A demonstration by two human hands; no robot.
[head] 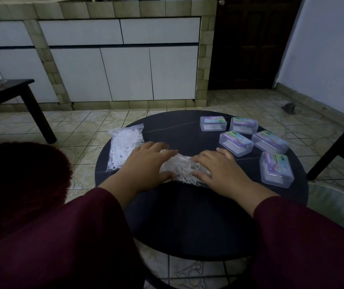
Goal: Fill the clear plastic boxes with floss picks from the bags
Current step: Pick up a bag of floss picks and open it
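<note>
Hands: left hand [146,163], right hand [219,170] flat | pressing crinkly clear bag [182,167]

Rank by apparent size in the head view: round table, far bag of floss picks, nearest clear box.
1. Round table, by far the largest.
2. Far bag of floss picks, partly covered by the left hand.
3. Nearest clear box, clearly smaller than the bag although closer to the camera.

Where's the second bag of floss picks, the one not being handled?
In the head view, the second bag lies flat on the round black table at its left edge, just beyond and left of the left hand.
</note>
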